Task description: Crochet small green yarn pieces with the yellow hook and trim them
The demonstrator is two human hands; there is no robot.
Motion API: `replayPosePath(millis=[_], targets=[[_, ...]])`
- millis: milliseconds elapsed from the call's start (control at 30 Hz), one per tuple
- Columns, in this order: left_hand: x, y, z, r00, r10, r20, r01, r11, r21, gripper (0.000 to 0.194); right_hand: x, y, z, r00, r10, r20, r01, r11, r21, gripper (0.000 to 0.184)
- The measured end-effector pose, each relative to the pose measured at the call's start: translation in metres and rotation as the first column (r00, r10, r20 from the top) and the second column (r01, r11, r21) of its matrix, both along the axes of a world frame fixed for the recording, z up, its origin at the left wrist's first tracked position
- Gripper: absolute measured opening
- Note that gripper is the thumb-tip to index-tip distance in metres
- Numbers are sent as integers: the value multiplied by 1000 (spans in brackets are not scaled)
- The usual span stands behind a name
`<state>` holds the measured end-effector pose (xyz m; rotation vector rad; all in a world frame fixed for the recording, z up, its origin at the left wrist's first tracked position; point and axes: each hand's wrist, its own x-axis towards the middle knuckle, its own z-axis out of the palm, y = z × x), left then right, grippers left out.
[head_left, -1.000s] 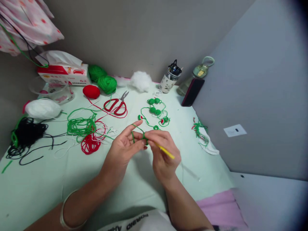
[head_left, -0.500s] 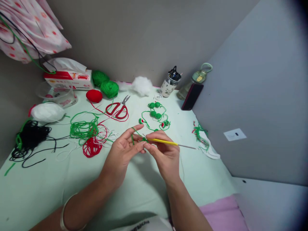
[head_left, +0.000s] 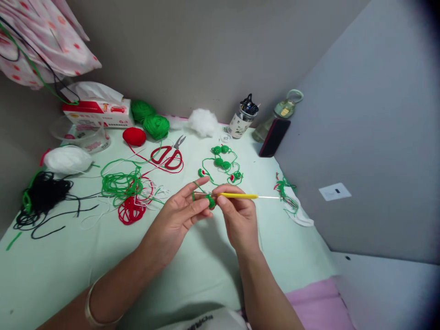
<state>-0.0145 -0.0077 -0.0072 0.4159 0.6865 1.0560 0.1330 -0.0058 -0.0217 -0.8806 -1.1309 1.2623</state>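
A small green crochet piece (head_left: 211,201) is pinched between thumb and fingers of my left hand (head_left: 182,208). Green yarn runs up over that hand's raised index finger. My right hand (head_left: 239,215) grips a crochet hook (head_left: 240,195) by its yellow handle, one metal end pointing right and the other reaching left to the crochet piece. Whether a loop sits on the hook's tip is too small to tell. Just beyond my hands lie several small green crocheted balls (head_left: 222,163) with yarn tails, and a red-and-green piece (head_left: 235,177).
Red-handled scissors (head_left: 173,160) lie open behind my left hand. Loose green yarn (head_left: 120,183), red yarn (head_left: 132,211) and black yarn (head_left: 48,197) spread leftward. At the back stand a tissue box (head_left: 117,114), white stuffing (head_left: 202,122), a pen cup (head_left: 239,125), a bottle (head_left: 288,107) and a phone (head_left: 274,138).
My right hand and the hook have shifted slightly right, and the hook lies more level. The green crochet piece shows more fully at my left fingertips.
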Motion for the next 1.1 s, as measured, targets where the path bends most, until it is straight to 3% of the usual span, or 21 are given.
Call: replayPosePath(millis=[133,267,367,567,633,700,767,800,867,967,1100], targets=[[-1,-1,0,995,21,-97,-17,999,48,49,-1,0,0,999,-21,47,15,994,108,14],[0,-3,-2,993,-6,-121,11,999,39,42,-3,-1,0,967,-184,179,133,955,265,16],[1,-4,-1,995,-28,-101,32,999,31,38,-5,-3,-1,941,-277,195,212,931,298,18],[0,-4,-2,976,58,-210,-37,994,101,59,-4,-4,1,970,-183,160,137,955,264,15],[1,-4,-5,965,96,-243,-64,989,135,63,-3,-6,-1,920,-241,310,123,926,356,18],[3,-4,-7,962,115,-246,-81,987,141,62,-4,-8,-5,802,-372,468,113,863,492,29],[5,-4,-7,972,108,-209,-88,991,105,59,-6,-11,-8,706,-484,517,113,798,592,40],[5,-4,-7,980,95,-174,-83,994,72,58,-7,-11,-9,699,-507,504,126,782,611,43],[6,-4,-4,994,61,-91,-61,998,0,54,-9,-11,-8,768,-462,444,159,809,566,41],[4,-2,-1,999,40,-7,-40,996,-74,47,-9,-7,-4,924,-283,258,186,920,344,25],[2,0,1,999,35,31,-31,993,-113,39,-7,-1,-1,983,-177,53,172,982,76,8]])
